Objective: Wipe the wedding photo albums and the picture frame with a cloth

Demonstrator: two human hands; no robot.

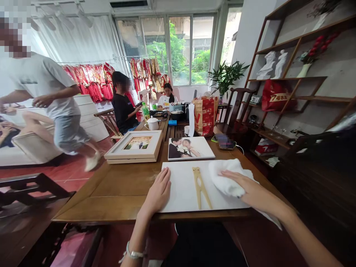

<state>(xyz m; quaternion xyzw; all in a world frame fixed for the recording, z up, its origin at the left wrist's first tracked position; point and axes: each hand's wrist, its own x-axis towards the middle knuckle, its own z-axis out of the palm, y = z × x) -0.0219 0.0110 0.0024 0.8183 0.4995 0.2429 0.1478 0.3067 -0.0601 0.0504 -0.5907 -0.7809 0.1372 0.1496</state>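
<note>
A white rectangular board (pixel 180 193) lies flat at the table's front edge. My left hand (pixel 158 191) rests on its left side, fingers stretched out and holding nothing. On the board's right part, my right hand (pixel 249 187) presses on a bunched white cloth (pixel 222 181), with part of the cloth hanging past the board's right corner. Between my hands lies a flat beige A-shaped piece (pixel 196 171) with an animal-like head, an oval hole and two legs.
Behind the board are a photo panel (pixel 191 148), a framed picture (pixel 133 148) and a phone (pixel 225 141). A paper bag (pixel 205 115), a lidded cup (pixel 151 123) and a bottle stand farther back on the wooden table (pixel 111 193). One person walks at left; two sit beyond.
</note>
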